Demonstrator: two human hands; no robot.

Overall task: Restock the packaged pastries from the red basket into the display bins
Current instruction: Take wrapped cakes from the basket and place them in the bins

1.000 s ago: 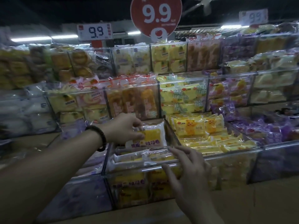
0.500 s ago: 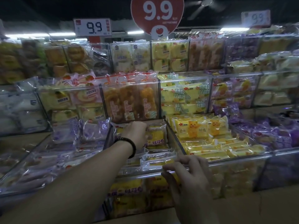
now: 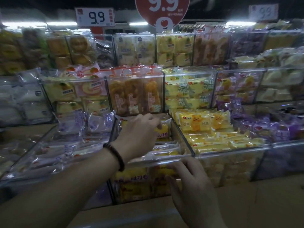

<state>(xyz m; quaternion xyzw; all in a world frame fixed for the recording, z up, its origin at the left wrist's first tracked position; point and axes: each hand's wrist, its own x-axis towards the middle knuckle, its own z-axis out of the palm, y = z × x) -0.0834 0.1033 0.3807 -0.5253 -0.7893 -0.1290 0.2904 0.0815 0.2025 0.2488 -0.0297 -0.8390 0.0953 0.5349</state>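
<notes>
The left hand (image 3: 138, 134) reaches into the middle bin (image 3: 148, 162), fingers curled on a yellow packet (image 3: 165, 129) at its 3 o'clock. The right hand (image 3: 194, 181), at the packet's 5 o'clock, grips the bin's front rim.

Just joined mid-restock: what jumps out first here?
The round red 9.9 price sign sits top centre above the tiered clear bins. Below it, the left hand grips a yellow pastry packet in the lower centre bin, whose front rim the right hand holds; bright yellow cartoon packets fill the neighbouring bin.
</notes>
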